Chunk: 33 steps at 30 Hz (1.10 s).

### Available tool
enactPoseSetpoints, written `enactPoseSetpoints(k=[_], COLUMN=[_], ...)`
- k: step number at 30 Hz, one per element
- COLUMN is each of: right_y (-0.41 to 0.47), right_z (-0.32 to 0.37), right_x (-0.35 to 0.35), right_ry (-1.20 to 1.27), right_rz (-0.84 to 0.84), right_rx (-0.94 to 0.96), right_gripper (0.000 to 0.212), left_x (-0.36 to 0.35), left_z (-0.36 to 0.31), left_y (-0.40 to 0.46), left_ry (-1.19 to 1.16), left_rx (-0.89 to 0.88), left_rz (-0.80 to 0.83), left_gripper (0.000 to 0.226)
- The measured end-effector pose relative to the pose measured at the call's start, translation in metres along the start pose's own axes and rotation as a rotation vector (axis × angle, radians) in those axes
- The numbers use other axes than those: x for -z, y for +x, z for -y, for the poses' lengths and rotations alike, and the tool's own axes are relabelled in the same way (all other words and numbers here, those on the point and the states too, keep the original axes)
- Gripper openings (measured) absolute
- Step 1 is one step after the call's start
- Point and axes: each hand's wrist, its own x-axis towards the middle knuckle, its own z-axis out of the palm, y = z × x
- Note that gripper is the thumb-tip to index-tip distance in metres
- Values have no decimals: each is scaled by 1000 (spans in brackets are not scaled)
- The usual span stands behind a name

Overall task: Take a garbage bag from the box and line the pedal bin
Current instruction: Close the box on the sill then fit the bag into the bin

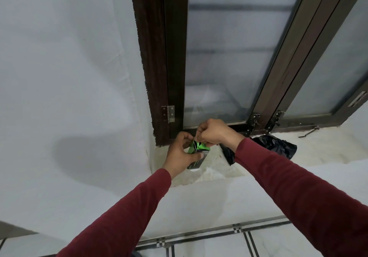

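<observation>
A small green and black garbage bag box (pixel 199 153) is held over the window sill (pixel 219 169). My left hand (pixel 182 153) grips its body from the left. My right hand (pixel 214 132) pinches the flap at the box's top end. A crumpled black garbage bag (pixel 276 145) lies on the sill just right of my hands, partly hidden behind my right forearm. The pedal bin is not in view.
A dark brown window frame (pixel 159 67) with frosted glass rises right behind the hands. A metal stay hook (pixel 308 132) lies on the sill at the right. White wall fills the left, and tiled floor (pixel 258 244) shows below.
</observation>
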Motion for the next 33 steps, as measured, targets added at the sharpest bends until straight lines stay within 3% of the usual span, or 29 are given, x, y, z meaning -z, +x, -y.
enactPoseSetpoints(k=[6,11,16,18,20,24,25,28,30,33], right_y=[0,-1,0,-4,-14,-34,-32,-20,-8,9], right_z=[1,-10,-27,-38,-52,-79,-84,-89,-89,-85], right_x=[-11,-17,-13,-14,-23,-61,-70,-81,-82,-88], right_ry=[-255,-212,120,362,584,761,820,1035,994,878], right_rz=[-85,-227,-69,-155,-260,-17,-21,-186,-230,-229], right_rx=[84,161,136,80,6,-113,-137,-220,-227,-233], right_gripper=[14,22,14,12,18,39,42,39,42,40], left_x=[-1,1,6,8,10,10,10,13,16,18], left_z=[-2,-1,2,-1,-6,-15,-17,-17,-17,-17], left_y=[2,2,3,4,6,11,12,13,11,8], left_ry=[1,-6,51,95,100,189,214,473,703,859], left_rx=[-5,-31,-82,-81,-75,49,113,277,298,315], left_rz=[16,30,34,-1,-88,-364,-387,-252,-178,-137], left_gripper=[63,68,53,44,36,34,37,31,26,24])
